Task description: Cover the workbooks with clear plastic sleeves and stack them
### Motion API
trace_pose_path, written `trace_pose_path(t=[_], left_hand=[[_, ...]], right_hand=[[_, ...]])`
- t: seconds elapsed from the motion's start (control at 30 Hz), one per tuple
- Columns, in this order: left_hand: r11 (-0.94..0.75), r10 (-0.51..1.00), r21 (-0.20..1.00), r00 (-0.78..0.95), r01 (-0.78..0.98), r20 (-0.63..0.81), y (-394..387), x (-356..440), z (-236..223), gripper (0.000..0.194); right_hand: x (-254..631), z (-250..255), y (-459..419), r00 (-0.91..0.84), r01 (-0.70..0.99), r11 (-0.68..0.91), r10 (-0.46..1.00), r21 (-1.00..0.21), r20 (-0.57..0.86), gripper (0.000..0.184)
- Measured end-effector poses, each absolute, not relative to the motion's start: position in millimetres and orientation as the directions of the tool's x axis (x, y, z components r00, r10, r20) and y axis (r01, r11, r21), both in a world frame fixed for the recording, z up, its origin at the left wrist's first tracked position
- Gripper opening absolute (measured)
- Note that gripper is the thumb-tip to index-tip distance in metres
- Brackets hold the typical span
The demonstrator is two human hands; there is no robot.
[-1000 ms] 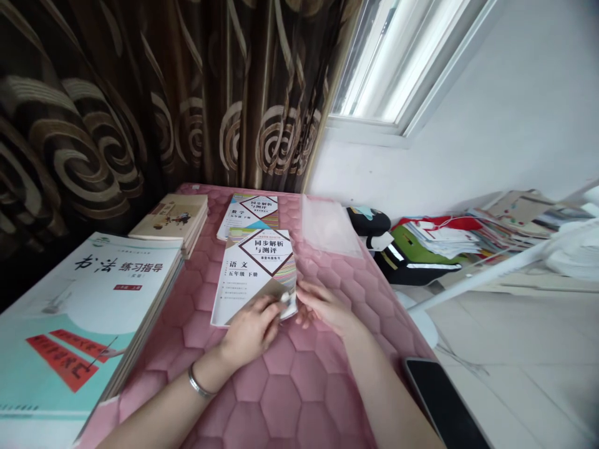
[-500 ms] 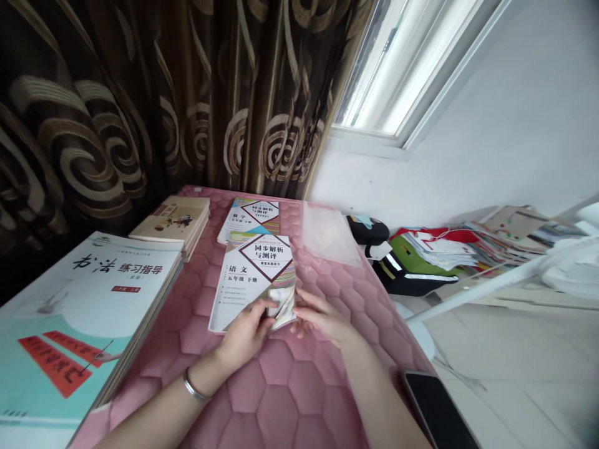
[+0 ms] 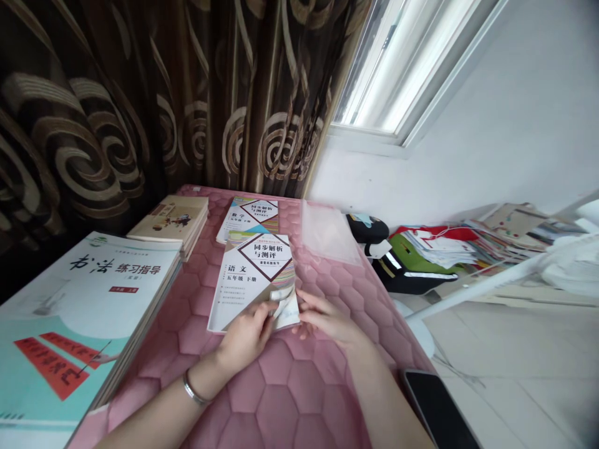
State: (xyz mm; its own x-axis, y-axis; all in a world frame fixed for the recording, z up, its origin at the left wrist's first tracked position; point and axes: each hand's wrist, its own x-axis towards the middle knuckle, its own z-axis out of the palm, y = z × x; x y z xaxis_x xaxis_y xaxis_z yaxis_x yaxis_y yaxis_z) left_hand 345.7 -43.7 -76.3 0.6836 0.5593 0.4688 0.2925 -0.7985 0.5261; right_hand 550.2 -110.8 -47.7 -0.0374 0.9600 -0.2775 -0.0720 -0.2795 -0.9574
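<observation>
A white workbook (image 3: 250,274) with a diamond on its cover lies on the pink quilted table (image 3: 290,399). My left hand (image 3: 246,333), with a bracelet on the wrist, rests on the book's near right corner, and its fingers pinch the cover corner and curl it up. My right hand (image 3: 330,318) lies flat beside the book's right edge, fingers stretched out and touching the page edges.
A second workbook (image 3: 250,215) lies behind the first. A stack of books (image 3: 171,221) and a big teal-and-white book pile (image 3: 79,312) sit at the left. A clear plastic sleeve (image 3: 327,232) lies at the right, a black phone (image 3: 437,408) at the table's near right edge. Curtain behind.
The book's near right cover corner has been lifted and curled up further by my left hand. My right hand has stayed beside the book.
</observation>
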Motion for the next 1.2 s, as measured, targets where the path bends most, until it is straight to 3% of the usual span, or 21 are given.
trace_pose_path(t=[0.2, 0.4, 0.6, 0.77, 0.87, 0.97, 1.03, 1.13, 1.2], left_hand=[[-0.901, 0.422, 0.338, 0.728, 0.272, 0.541, -45, 347, -75, 0.026], [-0.943, 0.332, 0.171, 0.790, 0.285, 0.516, -46, 347, -75, 0.029], [-0.938, 0.346, 0.179, 0.799, 0.296, 0.492, -46, 346, -75, 0.031], [-0.932, 0.363, 0.195, 0.782, 0.306, 0.506, -46, 347, -78, 0.033], [-0.932, 0.362, 0.202, 0.781, 0.300, 0.509, -44, 347, -81, 0.030], [-0.935, 0.354, 0.184, 0.804, 0.303, 0.477, -44, 349, -84, 0.024], [-0.931, 0.365, 0.184, 0.812, 0.316, 0.456, -44, 350, -84, 0.023], [-0.927, 0.374, 0.204, 0.822, 0.315, 0.429, -46, 352, -82, 0.026], [-0.928, 0.371, 0.206, 0.830, 0.311, 0.417, -46, 353, -81, 0.027]], right_hand=[[550, -42, -114, -0.043, -0.022, -0.363, 0.931, -0.932, -0.362, 0.077], [540, -36, -115, 0.014, 0.068, -0.424, 0.905, -0.903, -0.425, 0.079], [540, -41, -113, 0.053, 0.115, -0.386, 0.922, -0.915, -0.382, 0.078], [542, -39, -115, 0.121, -0.030, -0.431, 0.894, -0.902, -0.431, 0.072], [540, -37, -114, 0.123, -0.027, -0.432, 0.894, -0.902, -0.431, 0.075], [543, -39, -114, 0.112, 0.098, -0.437, 0.897, -0.894, -0.427, 0.082], [547, -41, -118, 0.127, 0.280, -0.414, 0.910, -0.866, -0.394, 0.078], [552, -43, -129, 0.142, 0.568, -0.278, 0.960, -0.775, -0.240, 0.051], [551, -43, -137, 0.131, 0.672, -0.177, 0.984, -0.719, -0.120, 0.036]])
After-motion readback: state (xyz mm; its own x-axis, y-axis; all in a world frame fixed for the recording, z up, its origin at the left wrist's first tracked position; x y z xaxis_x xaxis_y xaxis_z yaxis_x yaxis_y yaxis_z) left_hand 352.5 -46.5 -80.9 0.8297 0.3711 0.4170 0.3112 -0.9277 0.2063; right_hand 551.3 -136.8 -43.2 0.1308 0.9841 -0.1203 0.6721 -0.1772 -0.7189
